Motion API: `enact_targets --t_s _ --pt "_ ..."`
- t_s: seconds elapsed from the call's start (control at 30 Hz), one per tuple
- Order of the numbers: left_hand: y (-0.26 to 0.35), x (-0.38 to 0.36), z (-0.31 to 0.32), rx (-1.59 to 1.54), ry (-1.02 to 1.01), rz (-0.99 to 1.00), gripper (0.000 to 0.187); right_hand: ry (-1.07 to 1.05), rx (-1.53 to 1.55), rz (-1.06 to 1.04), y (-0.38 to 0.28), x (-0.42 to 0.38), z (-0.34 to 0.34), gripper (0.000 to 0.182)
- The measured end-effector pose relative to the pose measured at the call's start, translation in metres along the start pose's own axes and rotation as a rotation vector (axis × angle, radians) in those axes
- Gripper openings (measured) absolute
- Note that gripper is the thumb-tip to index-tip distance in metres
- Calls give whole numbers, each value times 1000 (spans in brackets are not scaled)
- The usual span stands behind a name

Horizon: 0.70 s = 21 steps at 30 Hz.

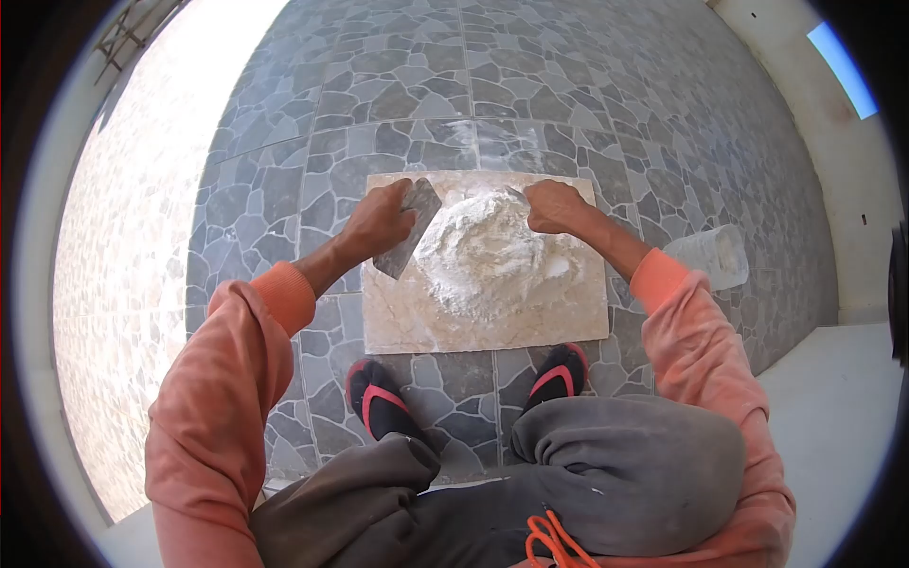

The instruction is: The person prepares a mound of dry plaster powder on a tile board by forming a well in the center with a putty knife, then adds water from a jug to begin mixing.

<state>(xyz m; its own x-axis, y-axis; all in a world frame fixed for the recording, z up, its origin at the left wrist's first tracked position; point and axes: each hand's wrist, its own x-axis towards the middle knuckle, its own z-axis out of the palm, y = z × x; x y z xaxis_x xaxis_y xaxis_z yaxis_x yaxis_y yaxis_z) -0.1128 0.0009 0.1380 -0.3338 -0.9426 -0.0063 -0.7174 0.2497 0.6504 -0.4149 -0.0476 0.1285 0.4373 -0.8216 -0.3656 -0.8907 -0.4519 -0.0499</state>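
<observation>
The person's left hand (pixel 383 218) has its fingers closed round a flat grey blade (pixel 407 237), held along the left side of a heap of white powder (pixel 483 256) on a pale slab (pixel 393 322). At the heap's far right edge, the right hand (pixel 557 206) is curled tight over what looks like a small grey tool (pixel 515 194), mostly hidden from here. A clear plastic container (pixel 721 257) sits on the patterned floor (pixel 379 95) to the right.

Grey stone-pattern floor (pixel 398 57), pale wall (pixel 833 189) off right with a blue strip (pixel 843 71), super sunny paving (pixel 123 284) left.
</observation>
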Motion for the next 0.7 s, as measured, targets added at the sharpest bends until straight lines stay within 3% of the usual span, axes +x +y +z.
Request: enact_targets --t_s 0.37,0.57,0.7 --pt "-15 -12 -20 -19 38 -39 28 -103 -7 -130 -97 13 13 27" --pt "-21 -15 -25 3 54 -48 28 -101 -40 -57 -145 1 1 22" --pt "-26 -17 -24 25 88 -50 28 -134 -97 -160 -177 4 10 17"
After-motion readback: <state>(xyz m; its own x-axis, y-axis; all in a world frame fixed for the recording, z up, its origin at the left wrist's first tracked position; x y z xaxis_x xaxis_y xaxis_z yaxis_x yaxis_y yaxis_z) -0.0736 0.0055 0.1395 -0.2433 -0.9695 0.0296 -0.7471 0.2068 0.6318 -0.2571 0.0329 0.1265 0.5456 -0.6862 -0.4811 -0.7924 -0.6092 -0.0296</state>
